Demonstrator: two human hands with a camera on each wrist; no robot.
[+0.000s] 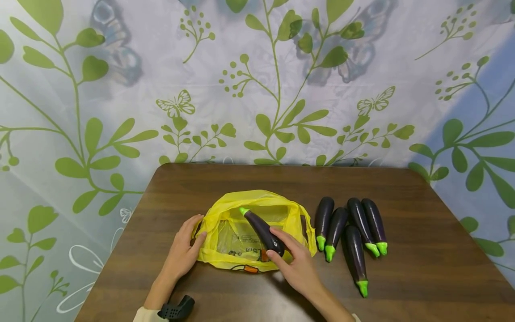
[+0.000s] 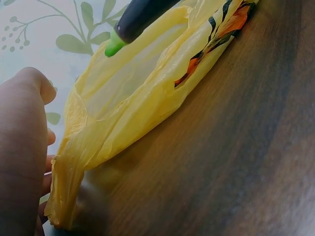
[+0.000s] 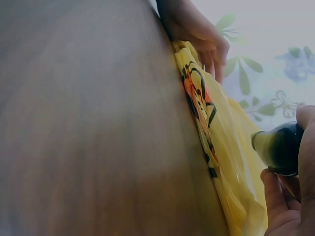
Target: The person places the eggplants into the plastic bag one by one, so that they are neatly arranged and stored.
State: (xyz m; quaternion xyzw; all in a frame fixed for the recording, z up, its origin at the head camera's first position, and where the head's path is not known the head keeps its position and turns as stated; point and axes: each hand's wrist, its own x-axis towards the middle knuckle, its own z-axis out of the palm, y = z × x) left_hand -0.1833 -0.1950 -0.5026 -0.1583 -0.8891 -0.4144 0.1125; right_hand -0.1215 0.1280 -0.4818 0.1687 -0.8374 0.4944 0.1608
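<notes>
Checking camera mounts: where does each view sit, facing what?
Head: head-worn, facing forward and down at the yellow bag; left hand and right hand show.
Left wrist: on that wrist, toward the bag's opening; left hand at left edge.
Right wrist: on that wrist, along the bag's printed side; both hands show.
Wrist views share: bag, held eggplant.

Cream and Black, Worn Behind the Fingers

A person dresses in pale cream, glimpsed in the head view. Well behind the fingers of the bare left hand (image 1: pixel 187 246), the end of the left sleeve (image 1: pixel 147 315) shows as plain, light cloth. Just ahead of it, nearer the fingers, sits a black wristband (image 1: pixel 170 311) dotted with small holes; a smooth, dark angled piece (image 1: pixel 187 305) juts out on the thumb side. Far behind the fingers of the bare right hand (image 1: pixel 297 266), a sliver of the right sleeve (image 1: pixel 356 318) shows, also pale.
</notes>
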